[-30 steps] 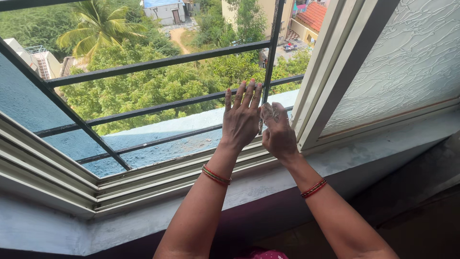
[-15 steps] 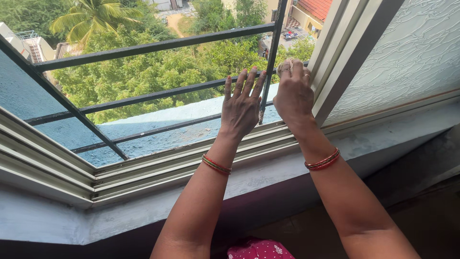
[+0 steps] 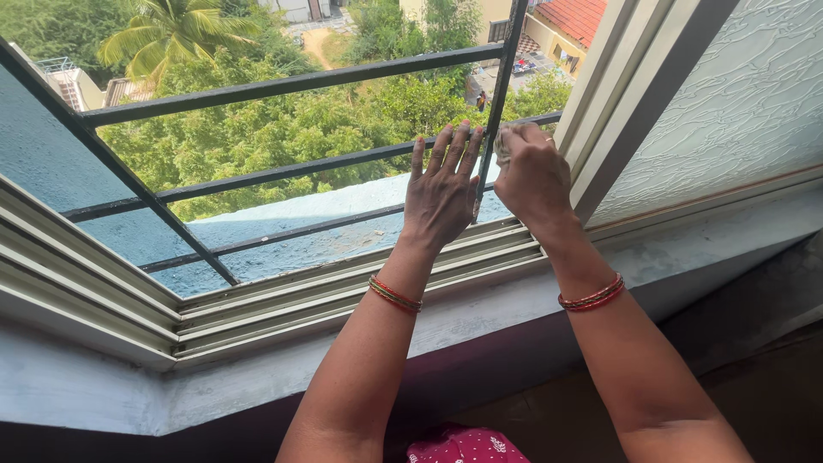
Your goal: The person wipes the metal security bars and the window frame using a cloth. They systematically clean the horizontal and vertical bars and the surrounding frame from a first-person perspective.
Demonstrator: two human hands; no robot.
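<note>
Two hands work at the open window, where we note the left hand (image 3: 441, 193) spread flat by the upright bar (image 3: 500, 94) and the right hand (image 3: 533, 176) bunched around a cloth (image 3: 504, 144) against it, which a loosened grip could drop outside.

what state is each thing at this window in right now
left hand: open, fingers spread, flat against the black metal window grille
right hand: closed around a small pale cloth, pressed at the vertical grille bar
black metal window grille: fixed across the opening
textured frosted glass pane: slid to the right side, opening uncovered
pale sliding window track: bare, no pane on this stretch
</note>
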